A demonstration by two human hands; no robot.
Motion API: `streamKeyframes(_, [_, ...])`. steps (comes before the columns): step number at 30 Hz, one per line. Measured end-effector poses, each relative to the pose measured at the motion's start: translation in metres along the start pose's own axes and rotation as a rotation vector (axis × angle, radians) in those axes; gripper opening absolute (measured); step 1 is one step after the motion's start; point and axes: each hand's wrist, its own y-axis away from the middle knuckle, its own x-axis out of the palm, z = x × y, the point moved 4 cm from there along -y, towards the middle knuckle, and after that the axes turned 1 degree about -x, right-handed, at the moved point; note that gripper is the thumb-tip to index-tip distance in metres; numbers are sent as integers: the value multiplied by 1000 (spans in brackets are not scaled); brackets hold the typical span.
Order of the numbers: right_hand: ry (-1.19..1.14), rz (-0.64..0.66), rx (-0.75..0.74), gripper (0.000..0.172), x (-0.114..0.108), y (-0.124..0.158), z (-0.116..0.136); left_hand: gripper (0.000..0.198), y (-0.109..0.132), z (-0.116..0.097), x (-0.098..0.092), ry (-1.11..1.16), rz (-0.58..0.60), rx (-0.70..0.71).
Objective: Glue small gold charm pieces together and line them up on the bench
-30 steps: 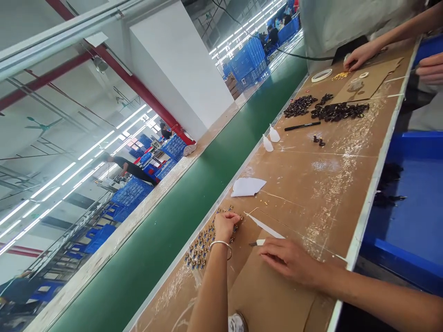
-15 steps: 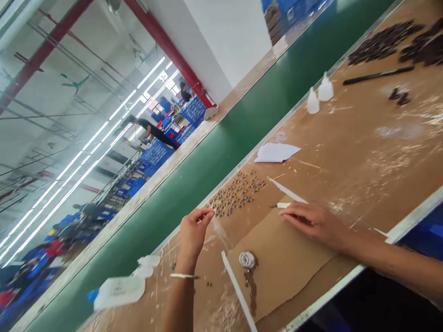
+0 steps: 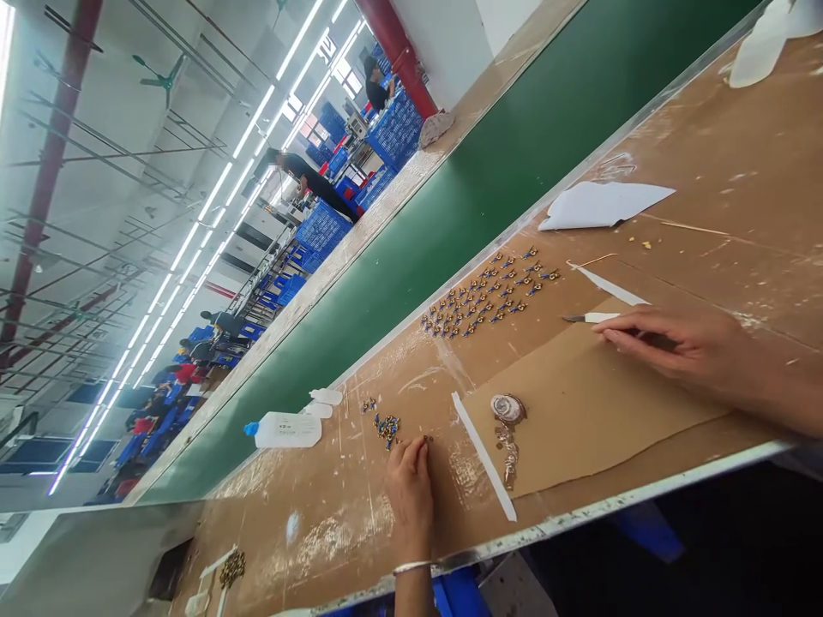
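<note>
My left hand [image 3: 410,488] rests low over the table, thumb and fingertips pinched together beside tiny dark pieces [image 3: 428,439]. Whatever lies in the pinch is too small to make out. Just beyond is a small pile of blue-and-gold pieces [image 3: 387,428]. My right hand [image 3: 675,343] is closed around a slim white-handled tool [image 3: 601,317] with a dark pointed tip, like a craft knife, above the brown cardboard sheet [image 3: 579,411]. On that sheet sits a round lump of greyish paste [image 3: 507,408], smeared toward me. Rows of small blue-and-gold pieces [image 3: 482,296] lie beyond it.
A bottle with a blue cap [image 3: 286,429] lies left of the pile. White paper [image 3: 604,206] and a squeeze bottle [image 3: 759,47] are to the right. White strips [image 3: 485,458] border the cardboard. A green conveyor belt [image 3: 411,266] runs behind; people work far off.
My left hand has moved from the rows of pieces back and left to the tiny dark pieces. My right hand still holds the tool. The view has shifted left.
</note>
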Motion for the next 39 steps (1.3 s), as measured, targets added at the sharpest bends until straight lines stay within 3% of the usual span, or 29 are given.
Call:
streamKeyframes(9, [-8,18,46,29,-1,-1,1,28,-3,-3,7,-188,9,202])
streamKeyframes(14, [-10,19,12,29,-2,-3,6,29,-4,-8,8,-251,12,239])
streamKeyframes(25, [16,0,12,26,-2,-1,4,27,-18,-9,2,-145,113,135])
streamKeyframes(32, [-12,8,-14,23,-4,-3,9,28,-2,-38,2,6,365,92])
streamKeyframes(39, [-17,28,-13,27,-5,-3,10,20,-7,-46,7,-40,452,38])
